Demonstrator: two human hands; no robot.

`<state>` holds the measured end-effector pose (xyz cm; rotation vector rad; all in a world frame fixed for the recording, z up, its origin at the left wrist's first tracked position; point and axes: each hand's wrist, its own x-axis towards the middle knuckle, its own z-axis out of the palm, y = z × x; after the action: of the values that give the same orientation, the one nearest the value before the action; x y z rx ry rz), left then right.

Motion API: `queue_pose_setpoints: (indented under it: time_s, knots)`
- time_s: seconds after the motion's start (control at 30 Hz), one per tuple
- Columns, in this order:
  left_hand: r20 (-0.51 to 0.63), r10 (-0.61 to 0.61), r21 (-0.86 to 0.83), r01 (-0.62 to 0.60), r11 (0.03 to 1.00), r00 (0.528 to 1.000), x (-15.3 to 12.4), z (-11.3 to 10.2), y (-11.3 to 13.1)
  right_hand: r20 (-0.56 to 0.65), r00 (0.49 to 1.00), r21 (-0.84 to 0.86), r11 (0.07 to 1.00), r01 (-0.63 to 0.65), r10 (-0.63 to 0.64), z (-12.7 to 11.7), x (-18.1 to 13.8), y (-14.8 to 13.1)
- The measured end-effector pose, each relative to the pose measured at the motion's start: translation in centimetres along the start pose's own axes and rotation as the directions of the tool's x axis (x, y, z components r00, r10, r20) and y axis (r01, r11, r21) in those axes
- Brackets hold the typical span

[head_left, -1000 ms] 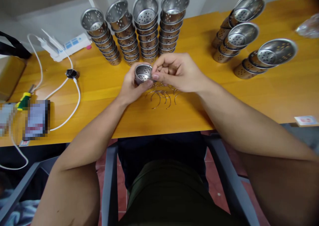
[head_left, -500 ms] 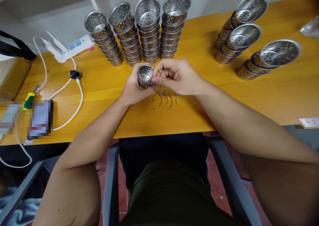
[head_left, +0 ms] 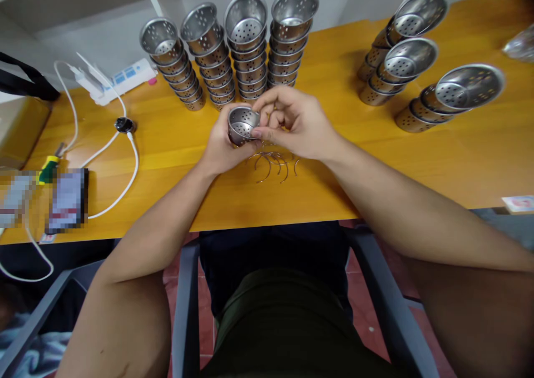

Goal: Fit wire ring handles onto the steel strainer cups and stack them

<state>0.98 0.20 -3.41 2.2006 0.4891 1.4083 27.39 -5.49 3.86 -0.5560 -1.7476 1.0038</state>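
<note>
A small perforated metal cup (head_left: pixel 242 125) is wrapped by my left hand (head_left: pixel 221 144), its mouth tilted toward me. At the cup's right edge, my right hand (head_left: pixel 298 122) grips the rim, with the thumb and forefinger a little apart along it. Whether a thin wire is also between these fingers, I cannot make out. Several curved metal wires (head_left: pixel 271 165) lie loose on the wooden table (head_left: pixel 250 205) just below my hands.
Stacks of perforated cups (head_left: pixel 250 61) stand behind my hands, with shorter stacks (head_left: pixel 417 97) to the right. On the left are a power strip (head_left: pixel 125 80), white cables (head_left: pixel 137 169), a green-yellow screwdriver (head_left: pixel 49 169) and a box (head_left: pixel 25 133). A clear plastic bag (head_left: pixel 521 45) lies far right.
My right thumb and forefinger have spread from a tight pinch at the rim, the forefinger moving up. The cup has turned slightly and shifted a little left in my left hand.
</note>
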Motion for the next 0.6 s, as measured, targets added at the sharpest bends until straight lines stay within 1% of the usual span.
queue_pose_setpoints:
  time_s: [0.07,0.13,0.2,0.3,0.37,0.5,0.6]
  knots:
    - [-0.020,0.022,-0.016,-0.022,1.000,1.000,0.1,0.0,-0.6,-0.084,0.996,-0.068,0.997,0.020,-0.026,-0.2,0.0,-0.1]
    - [-0.033,0.011,-0.028,-0.012,1.000,0.999,0.1,-0.1,-0.9,-0.104,0.993,-0.147,0.988,0.043,-0.059,-0.6,0.0,-0.2]
    - [-0.042,-0.052,-0.023,0.051,0.998,0.998,0.1,-0.4,-0.7,-0.059,0.994,-0.224,0.972,0.072,-0.087,-0.9,-0.1,-0.3]
    - [-0.041,-0.166,0.007,0.167,0.986,0.985,0.1,-0.6,0.2,0.052,0.993,-0.319,0.941,0.117,-0.106,-1.0,-0.4,-0.3]
    - [-0.027,-0.206,0.029,0.206,0.978,0.978,0.2,-0.4,1.0,0.111,0.988,-0.358,0.923,0.142,-0.109,-0.8,-0.7,-0.2]
    - [-0.010,-0.225,0.044,0.225,0.973,0.974,0.3,-0.2,1.8,0.167,0.981,-0.382,0.911,0.156,-0.098,-0.5,-1.2,0.2]
    - [-0.005,-0.182,0.028,0.182,0.983,0.983,0.5,-0.2,1.5,0.171,0.979,-0.377,0.911,0.168,-0.110,-0.6,-1.3,0.5]
